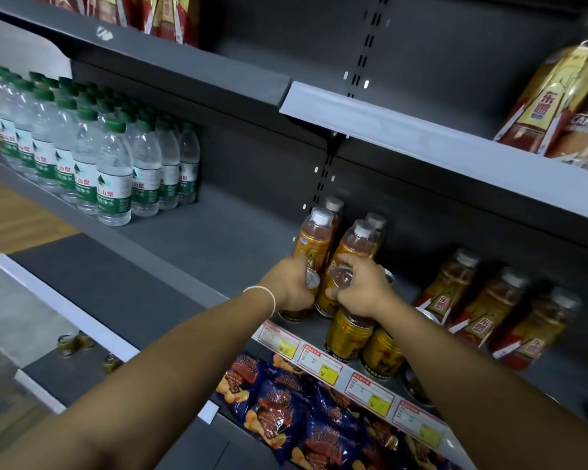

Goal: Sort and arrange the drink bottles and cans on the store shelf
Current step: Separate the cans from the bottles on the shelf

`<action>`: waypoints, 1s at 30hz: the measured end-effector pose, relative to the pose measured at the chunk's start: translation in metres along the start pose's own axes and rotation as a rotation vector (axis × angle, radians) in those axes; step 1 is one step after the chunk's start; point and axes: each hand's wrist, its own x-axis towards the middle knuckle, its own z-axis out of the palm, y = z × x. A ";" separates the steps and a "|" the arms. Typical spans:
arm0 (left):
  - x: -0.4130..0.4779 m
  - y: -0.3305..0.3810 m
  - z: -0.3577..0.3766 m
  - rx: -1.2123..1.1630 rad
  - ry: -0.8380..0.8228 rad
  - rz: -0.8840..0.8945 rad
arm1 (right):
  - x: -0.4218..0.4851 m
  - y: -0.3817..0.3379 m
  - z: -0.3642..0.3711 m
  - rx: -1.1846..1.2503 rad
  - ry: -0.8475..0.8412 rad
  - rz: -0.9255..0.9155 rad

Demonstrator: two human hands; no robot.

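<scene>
The left hand (pixel 292 288) is wrapping round the first gold can (pixel 312 281) and the right hand (pixel 362 288) is clamping the second gold can (pixel 341 279). The two hands are working side by side, almost touching, just behind the price tags (pixel 319 362). Both cans seem to be being closed up against each other to make a tidy front row. More standing cans (pixel 348 334) are waiting right at the tags, under the right wrist; their small print is too fine to read surely. Further behind the tags, white-capped bottles (pixel 314 239) are lining up by kind, and to the right red-labelled bottles (pixel 489 310) are showing "东鹏". Far left of the tags along the shelf (pixel 238 239), green-capped water bottles (pixel 112 171) are showing "山泉". Below the tags, blue snack bags (pixel 286 401) are lying.
</scene>
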 end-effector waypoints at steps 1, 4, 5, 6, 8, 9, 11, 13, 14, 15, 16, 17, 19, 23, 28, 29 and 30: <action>-0.001 0.001 -0.002 -0.009 0.020 0.001 | -0.002 0.001 -0.004 0.028 0.042 -0.009; -0.008 0.006 -0.010 -0.031 0.116 0.007 | -0.013 0.004 -0.020 0.111 0.135 -0.043; -0.012 0.011 -0.014 -0.045 0.155 0.018 | -0.019 0.006 -0.026 0.117 0.151 -0.064; -0.015 0.016 -0.019 -0.058 0.189 0.035 | -0.024 0.009 -0.032 0.116 0.163 -0.089; -0.021 0.031 -0.028 -0.071 0.234 0.078 | -0.038 0.016 -0.045 0.099 0.180 -0.131; -0.025 0.041 -0.032 -0.068 0.250 0.103 | -0.045 0.020 -0.052 0.083 0.190 -0.147; -0.032 0.063 -0.036 -0.047 0.281 0.163 | -0.062 0.030 -0.067 0.053 0.217 -0.161; -0.040 0.089 -0.034 -0.031 0.313 0.228 | -0.083 0.044 -0.084 0.051 0.251 -0.159; -0.045 0.103 -0.032 -0.034 0.321 0.255 | -0.094 0.053 -0.093 0.047 0.268 -0.156; -0.050 0.119 -0.028 -0.043 0.319 0.277 | -0.106 0.063 -0.102 0.039 0.282 -0.151; -0.057 0.134 -0.024 -0.053 0.315 0.299 | -0.119 0.074 -0.111 0.028 0.292 -0.142; -0.063 0.150 -0.018 -0.058 0.310 0.325 | -0.133 0.085 -0.120 0.020 0.300 -0.131; -0.079 0.183 -0.003 -0.060 0.284 0.372 | -0.162 0.109 -0.138 0.000 0.307 -0.099; -0.116 0.252 0.041 -0.051 0.206 0.451 | -0.228 0.162 -0.169 -0.055 0.312 -0.021; -0.168 0.344 0.105 -0.062 0.102 0.512 | -0.327 0.240 -0.202 -0.105 0.331 0.111; -0.179 0.362 0.117 -0.066 0.079 0.528 | -0.347 0.256 -0.208 -0.115 0.341 0.141; -0.191 0.380 0.130 -0.068 0.049 0.552 | -0.367 0.271 -0.213 -0.126 0.351 0.169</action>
